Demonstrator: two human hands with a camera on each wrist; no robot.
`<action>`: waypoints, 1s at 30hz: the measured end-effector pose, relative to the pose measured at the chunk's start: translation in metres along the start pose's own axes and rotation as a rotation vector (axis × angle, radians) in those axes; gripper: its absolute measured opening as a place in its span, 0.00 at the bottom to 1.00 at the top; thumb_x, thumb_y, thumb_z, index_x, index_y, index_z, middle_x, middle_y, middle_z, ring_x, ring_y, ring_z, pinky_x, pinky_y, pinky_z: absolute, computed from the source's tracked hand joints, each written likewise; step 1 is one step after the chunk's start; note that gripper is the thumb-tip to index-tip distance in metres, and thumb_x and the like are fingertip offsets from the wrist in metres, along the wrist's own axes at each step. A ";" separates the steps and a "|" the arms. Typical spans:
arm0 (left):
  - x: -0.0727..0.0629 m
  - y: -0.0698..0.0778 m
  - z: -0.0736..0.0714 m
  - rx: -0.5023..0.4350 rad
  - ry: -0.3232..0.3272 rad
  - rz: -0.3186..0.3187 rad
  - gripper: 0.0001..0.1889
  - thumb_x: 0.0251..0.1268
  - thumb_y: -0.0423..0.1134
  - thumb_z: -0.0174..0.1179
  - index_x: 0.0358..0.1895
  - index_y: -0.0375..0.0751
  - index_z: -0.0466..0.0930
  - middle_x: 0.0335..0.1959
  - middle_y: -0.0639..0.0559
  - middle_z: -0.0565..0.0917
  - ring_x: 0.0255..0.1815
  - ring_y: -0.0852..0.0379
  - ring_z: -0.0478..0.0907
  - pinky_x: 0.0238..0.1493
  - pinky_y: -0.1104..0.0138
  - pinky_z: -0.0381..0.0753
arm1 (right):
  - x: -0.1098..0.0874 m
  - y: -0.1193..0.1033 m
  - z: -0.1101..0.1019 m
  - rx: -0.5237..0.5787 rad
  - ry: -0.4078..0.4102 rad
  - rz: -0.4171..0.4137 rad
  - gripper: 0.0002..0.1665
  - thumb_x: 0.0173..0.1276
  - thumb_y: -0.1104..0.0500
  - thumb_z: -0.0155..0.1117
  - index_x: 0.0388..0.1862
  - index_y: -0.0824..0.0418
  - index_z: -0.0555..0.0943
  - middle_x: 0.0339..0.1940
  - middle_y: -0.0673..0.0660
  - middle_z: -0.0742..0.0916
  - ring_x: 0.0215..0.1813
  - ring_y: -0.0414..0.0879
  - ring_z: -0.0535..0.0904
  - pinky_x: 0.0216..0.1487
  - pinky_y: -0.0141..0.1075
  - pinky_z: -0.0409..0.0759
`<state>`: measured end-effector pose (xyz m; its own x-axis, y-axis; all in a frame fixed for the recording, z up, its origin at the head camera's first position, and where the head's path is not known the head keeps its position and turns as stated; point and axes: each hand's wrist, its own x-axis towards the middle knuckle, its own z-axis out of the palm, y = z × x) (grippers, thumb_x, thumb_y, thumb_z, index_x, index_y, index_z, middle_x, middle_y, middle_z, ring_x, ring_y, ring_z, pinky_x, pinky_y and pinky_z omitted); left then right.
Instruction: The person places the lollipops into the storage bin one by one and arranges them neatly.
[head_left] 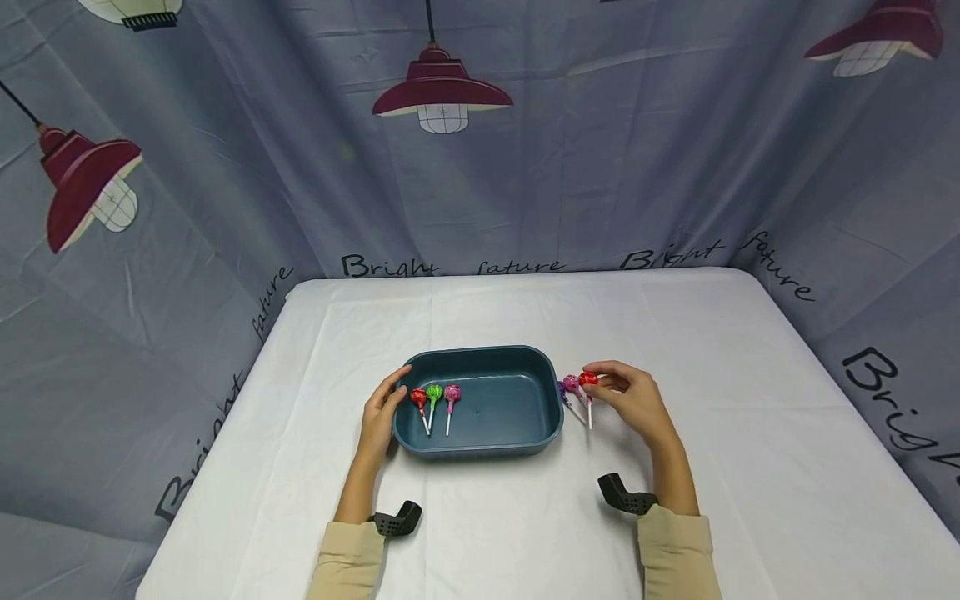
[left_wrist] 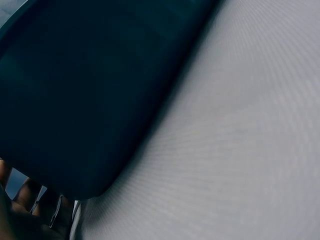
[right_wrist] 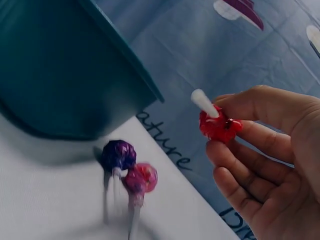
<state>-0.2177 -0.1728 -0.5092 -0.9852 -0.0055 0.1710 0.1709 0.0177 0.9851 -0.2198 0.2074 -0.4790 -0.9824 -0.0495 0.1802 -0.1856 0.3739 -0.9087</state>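
Observation:
My right hand (head_left: 633, 404) pinches a red lollipop (right_wrist: 218, 125) by its wrapped head, off the table at the right of a dark teal tray (head_left: 487, 450). In the right wrist view the stick points up and left, towards the camera. Below it, a purple lollipop (right_wrist: 118, 155) and a pink lollipop (right_wrist: 142, 177) lie side by side near the tray. My left hand (head_left: 378, 421) touches the tray's left end with extended, spread fingers. Inside the tray's left part lie a red lollipop (head_left: 418, 397), a green lollipop (head_left: 434, 393) and a pink lollipop (head_left: 452, 393).
A white cloth (head_left: 510, 525) covers the table. Grey-blue curtains (head_left: 637, 167) printed with lamps and lettering hang behind it and at both sides. Each wrist wears a black camera mount, such as the left one (head_left: 397, 520).

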 end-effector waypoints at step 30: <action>0.000 0.001 0.000 0.000 0.006 0.000 0.19 0.70 0.33 0.47 0.62 0.37 0.70 0.65 0.48 0.67 0.68 0.59 0.56 0.68 0.62 0.51 | 0.015 -0.059 0.064 0.142 -0.055 -0.091 0.18 0.60 0.62 0.66 0.48 0.67 0.79 0.37 0.61 0.85 0.38 0.50 0.79 0.37 0.28 0.77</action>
<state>-0.2172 -0.1728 -0.5079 -0.9852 -0.0110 0.1712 0.1710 0.0177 0.9851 -0.2255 0.1255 -0.4469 -0.9603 -0.1296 0.2471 -0.2716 0.2308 -0.9343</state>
